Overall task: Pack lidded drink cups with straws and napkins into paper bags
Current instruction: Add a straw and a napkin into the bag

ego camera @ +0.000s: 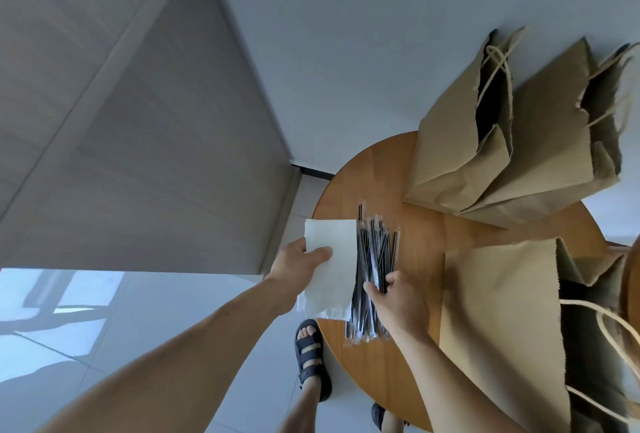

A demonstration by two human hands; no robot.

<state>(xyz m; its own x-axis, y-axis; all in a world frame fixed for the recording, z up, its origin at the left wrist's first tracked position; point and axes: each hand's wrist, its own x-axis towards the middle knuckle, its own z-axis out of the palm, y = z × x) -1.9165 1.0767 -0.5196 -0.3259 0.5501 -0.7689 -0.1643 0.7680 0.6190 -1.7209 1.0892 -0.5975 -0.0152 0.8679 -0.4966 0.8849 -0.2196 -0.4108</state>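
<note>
Napkin (334, 242) in left hand (298, 268) overhangs table (419, 238) edge; right hand (398, 306) seemingly pinches straws (375, 252).

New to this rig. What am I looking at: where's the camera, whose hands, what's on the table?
No robot: a person wears one wide-angle camera on the head, looking down at their hands. The left hand holds white napkins; the right hand pinches wrapped black straws in a pile on the round wooden table. Brown paper bags: a far-left bag and a far-right bag stand open at the back; a near bag sits at the right. No cups in view.
</note>
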